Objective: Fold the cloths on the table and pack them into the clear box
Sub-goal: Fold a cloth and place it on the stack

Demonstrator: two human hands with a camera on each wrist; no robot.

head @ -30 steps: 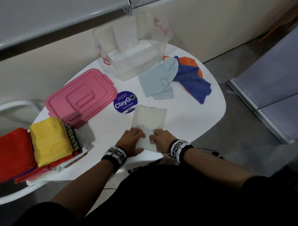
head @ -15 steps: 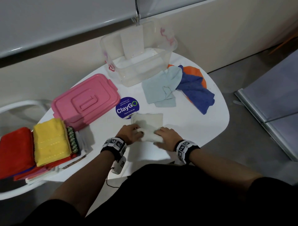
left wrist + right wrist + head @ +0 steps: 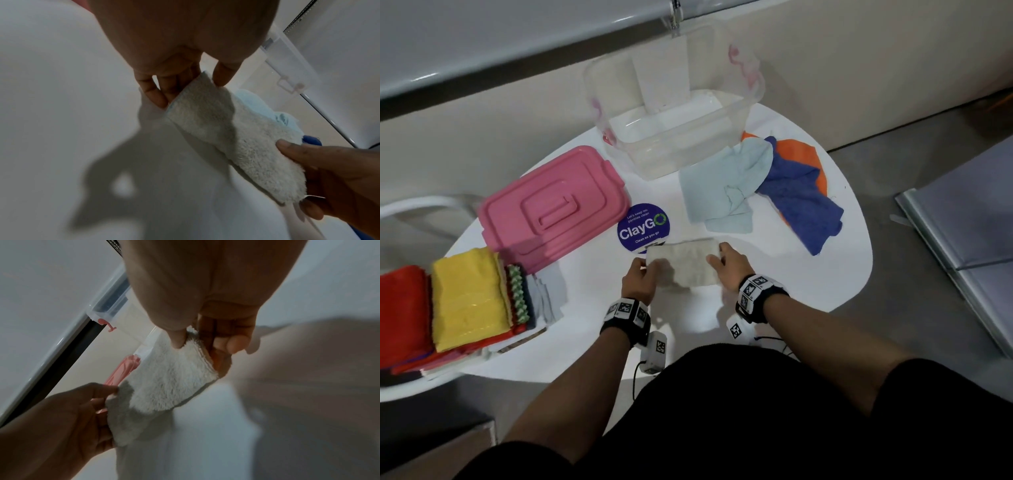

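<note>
A folded white fluffy cloth [image 3: 683,262] hangs just above the white table [image 3: 825,267], held at both ends. My left hand [image 3: 642,275] pinches its left end [image 3: 197,97] between thumb and fingers. My right hand [image 3: 726,262] pinches its right end [image 3: 191,344]. The clear box [image 3: 674,113] stands open at the back of the table; through its walls I cannot tell if anything lies inside. A light blue cloth [image 3: 726,185], a dark blue cloth [image 3: 801,202] and an orange cloth [image 3: 803,150] lie crumpled to the right of the box.
The pink lid [image 3: 551,209] lies left of the box, beside a round purple ClayGo sticker [image 3: 643,228]. At the table's left edge sits a stack of folded cloths, a yellow one [image 3: 469,298] and a red one [image 3: 402,311] on top. Grey floor lies beyond the right edge.
The white cloth lay flat under both hands a second ago. It has since been folded over away from me and lifted off the table, and both hands now pinch its ends.
</note>
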